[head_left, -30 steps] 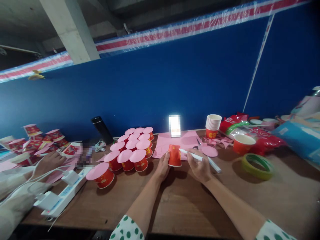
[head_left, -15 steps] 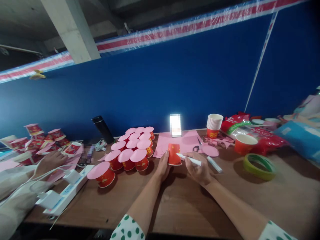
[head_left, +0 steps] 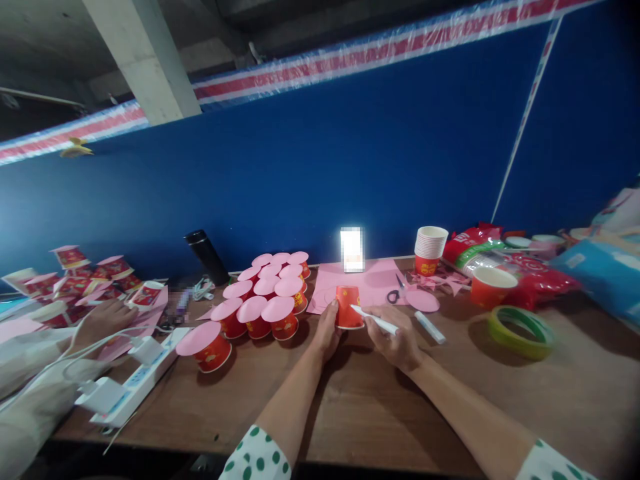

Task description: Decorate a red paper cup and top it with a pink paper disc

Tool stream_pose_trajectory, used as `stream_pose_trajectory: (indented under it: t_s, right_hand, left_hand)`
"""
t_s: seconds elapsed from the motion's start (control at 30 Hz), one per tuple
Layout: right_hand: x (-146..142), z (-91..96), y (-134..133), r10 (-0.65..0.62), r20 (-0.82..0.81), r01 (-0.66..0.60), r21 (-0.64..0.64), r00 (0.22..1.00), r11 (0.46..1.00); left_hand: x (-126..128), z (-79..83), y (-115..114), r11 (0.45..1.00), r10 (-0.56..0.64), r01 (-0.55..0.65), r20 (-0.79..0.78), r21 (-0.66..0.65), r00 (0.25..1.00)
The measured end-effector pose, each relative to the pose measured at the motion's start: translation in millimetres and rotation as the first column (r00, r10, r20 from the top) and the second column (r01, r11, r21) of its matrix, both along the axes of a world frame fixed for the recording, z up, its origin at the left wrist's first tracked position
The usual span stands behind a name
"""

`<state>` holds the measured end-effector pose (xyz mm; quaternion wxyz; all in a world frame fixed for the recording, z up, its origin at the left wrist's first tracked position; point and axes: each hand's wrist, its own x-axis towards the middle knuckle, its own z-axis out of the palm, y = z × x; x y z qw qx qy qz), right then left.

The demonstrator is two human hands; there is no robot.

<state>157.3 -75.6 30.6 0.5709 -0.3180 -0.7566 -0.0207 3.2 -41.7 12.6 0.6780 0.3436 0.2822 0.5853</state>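
An upturned red paper cup (head_left: 349, 307) stands on the wooden table (head_left: 360, 407) in front of me. My left hand (head_left: 327, 332) grips its left side. A white pen (head_left: 374, 320) is held in my right hand (head_left: 395, 339), its tip touching the cup's right side. Behind the cup lies a pink paper sheet (head_left: 367, 280), with scissors (head_left: 395, 291) and a cut pink disc (head_left: 423, 301) on it. A second white pen or cap (head_left: 430, 328) lies on the table just right of my right hand.
Several red cups topped with pink discs (head_left: 260, 303) cluster at left. Another person's hand (head_left: 103, 320) rests by more cups (head_left: 75, 273) and a power strip (head_left: 133, 383). A cup stack (head_left: 430, 250), an open cup (head_left: 493, 285), a green tape roll (head_left: 521, 331), red bags (head_left: 520, 267) and a lit phone (head_left: 353, 249) stand farther back.
My right hand has swung the pen leftward: it lay pointing away from the cup, and now its tip touches the cup's side. The cup stays gripped in my left hand.
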Motion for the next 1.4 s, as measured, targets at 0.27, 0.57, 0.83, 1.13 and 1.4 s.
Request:
stream_pose_trajectory:
  t_s: [0.27, 0.57, 0.83, 1.13, 1.4]
  right_hand:
    - [0, -0.3, -1, 0.014, -0.003, -0.014, -0.026, 1.0, 1.0]
    - [-1, -2.6, 0, 0.039, 0.013, -0.039, -0.022, 0.999, 0.999]
    - [-2, -1.7, 0, 0.035, 0.042, -0.036, 0.04, 0.999, 0.999]
    - [-3, 2.8, -3, 0.013, 0.056, -0.013, 0.007, 0.998, 1.0]
    - [-3, 2.4, -1, 0.007, 0.033, -0.008, 0.025, 0.999, 1.0]
  left_hand:
    - [0, 0.3, 0, 1.0, 0.013, -0.012, -0.034, 0.005, 0.999]
    - [2, 9.6, -6, 1.0, 0.014, -0.014, -0.072, 0.006, 0.997]
    - [2, 7.9, -6, 1.0, -0.001, 0.003, -0.076, 0.029, 0.997]
    - [1, 5.1, -5, 0.999, -0.002, 0.005, -0.081, 0.039, 0.997]
    - [2, 8.8, -8, 0.998, -0.006, 0.013, -0.11, 0.06, 0.994]
